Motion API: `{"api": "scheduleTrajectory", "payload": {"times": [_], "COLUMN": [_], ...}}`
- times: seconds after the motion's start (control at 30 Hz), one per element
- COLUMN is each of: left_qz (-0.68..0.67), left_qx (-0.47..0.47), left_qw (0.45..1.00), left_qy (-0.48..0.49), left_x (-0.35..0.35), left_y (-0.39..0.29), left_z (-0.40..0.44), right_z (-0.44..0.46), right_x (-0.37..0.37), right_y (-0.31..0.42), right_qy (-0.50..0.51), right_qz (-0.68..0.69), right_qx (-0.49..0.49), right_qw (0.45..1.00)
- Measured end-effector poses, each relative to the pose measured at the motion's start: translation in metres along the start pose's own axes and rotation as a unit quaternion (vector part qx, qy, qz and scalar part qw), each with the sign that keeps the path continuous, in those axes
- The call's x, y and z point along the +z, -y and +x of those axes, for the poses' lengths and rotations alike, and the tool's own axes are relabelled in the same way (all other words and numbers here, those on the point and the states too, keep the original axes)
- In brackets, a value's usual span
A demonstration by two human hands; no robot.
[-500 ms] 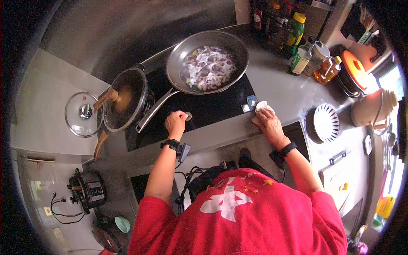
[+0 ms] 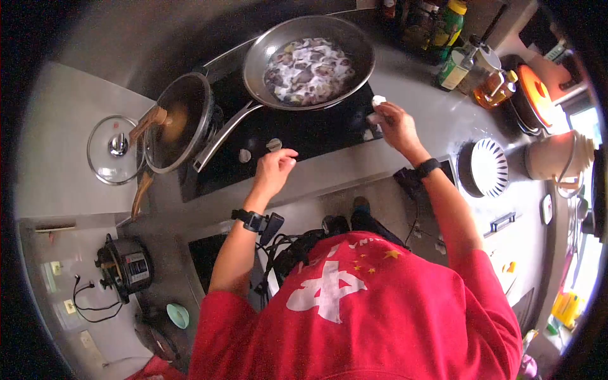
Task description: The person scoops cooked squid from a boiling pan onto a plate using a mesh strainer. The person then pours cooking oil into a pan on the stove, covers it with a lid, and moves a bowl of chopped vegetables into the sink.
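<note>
My left hand (image 2: pixel 273 172) hovers at the front edge of the black cooktop (image 2: pixel 316 143), just below a round knob (image 2: pixel 273 144). Its fingers are loosely apart with nothing in them. A second knob (image 2: pixel 244 155) sits to the left. My right hand (image 2: pixel 399 130) is closed on a crumpled white tissue (image 2: pixel 379 101) at the cooktop's right edge; whether it is paper or cloth is hard to tell. Behind both hands, a steel frying pan (image 2: pixel 253 69) holds dark pieces in foamy white liquid. Its long handle (image 2: pixel 225 136) points toward the front left.
At left stand a wok (image 2: pixel 208 120) with wooden handles and a glass lid (image 2: pixel 101 152). Several bottles, including an oil bottle (image 2: pixel 491 95), line the back right. A fluted white dish (image 2: pixel 489 168) and an orange-lidded pot (image 2: pixel 536 95) are at right.
My right hand has moved away from me along the cooktop's right edge with the tissue. My left hand has come off the knob and its fingers have loosened. The view has shifted slightly.
</note>
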State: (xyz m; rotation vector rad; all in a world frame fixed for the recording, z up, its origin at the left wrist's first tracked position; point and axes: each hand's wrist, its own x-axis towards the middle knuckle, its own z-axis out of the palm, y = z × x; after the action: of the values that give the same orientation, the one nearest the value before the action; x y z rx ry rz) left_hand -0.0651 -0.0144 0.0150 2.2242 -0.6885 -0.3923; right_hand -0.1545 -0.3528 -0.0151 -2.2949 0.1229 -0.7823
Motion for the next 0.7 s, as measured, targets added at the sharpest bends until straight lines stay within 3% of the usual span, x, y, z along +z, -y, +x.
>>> {"api": "scheduleTrajectory", "payload": {"times": [0.03, 0.07, 0.13, 0.27, 0.33, 0.4, 0.43, 0.47, 0.5, 0.53, 0.6, 0.67, 0.7], "left_qz": [-0.003, -0.011, -0.099, -0.275, -0.31, -0.333, -0.385, -0.435, -0.498, -0.499, -0.642, -0.662, -0.657], "left_qx": [-0.001, -0.002, -0.042, -0.148, -0.185, -0.183, -0.209, -0.236, -0.23, -0.228, -0.163, -0.15, -0.14], "left_qw": [1.0, 1.0, 0.993, 0.944, 0.928, 0.92, 0.896, 0.868, 0.831, 0.831, 0.727, 0.709, 0.727], "left_qy": [0.011, 0.009, 0.05, 0.107, 0.09, 0.097, 0.071, 0.045, 0.089, 0.09, 0.182, 0.188, 0.142], "left_x": [0.003, 0.01, 0.017, 0.029, 0.03, 0.027, 0.024, 0.022, 0.018, 0.02, 0.022, 0.025, 0.029], "left_y": [-0.001, 0.006, 0.013, 0.017, 0.012, 0.017, 0.01, 0.007, 0.011, 0.012, 0.011, 0.007, 0.009], "left_z": [-0.005, -0.01, -0.021, -0.04, -0.049, -0.055, -0.059, -0.062, -0.063, -0.064, -0.064, -0.062, -0.062], "right_z": [-0.003, -0.014, -0.019, -0.061, -0.053, -0.046, -0.037, -0.034, -0.034, -0.034, -0.032, -0.059, -0.061], "right_x": [0.011, 0.041, 0.053, 0.124, 0.11, 0.1, 0.086, 0.081, 0.082, 0.078, 0.065, 0.094, 0.091], "right_y": [-0.001, -0.026, 0.011, 0.027, 0.072, 0.1, 0.124, 0.139, 0.149, 0.157, 0.176, 0.17, 0.175], "right_qy": [0.1, 0.101, 0.179, 0.146, 0.248, 0.221, 0.266, 0.299, 0.239, 0.238, 0.325, 0.199, 0.23], "right_qz": [-0.009, -0.119, -0.24, -0.193, 0.038, 0.116, 0.222, 0.318, 0.384, 0.381, 0.341, 0.223, 0.155], "right_qx": [0.086, -0.018, -0.082, -0.235, -0.118, -0.087, 0.093, 0.271, 0.208, 0.208, 0.194, -0.095, -0.092], "right_qw": [0.991, 0.988, 0.951, 0.942, 0.961, 0.964, 0.933, 0.858, 0.868, 0.869, 0.861, 0.95, 0.956]}}
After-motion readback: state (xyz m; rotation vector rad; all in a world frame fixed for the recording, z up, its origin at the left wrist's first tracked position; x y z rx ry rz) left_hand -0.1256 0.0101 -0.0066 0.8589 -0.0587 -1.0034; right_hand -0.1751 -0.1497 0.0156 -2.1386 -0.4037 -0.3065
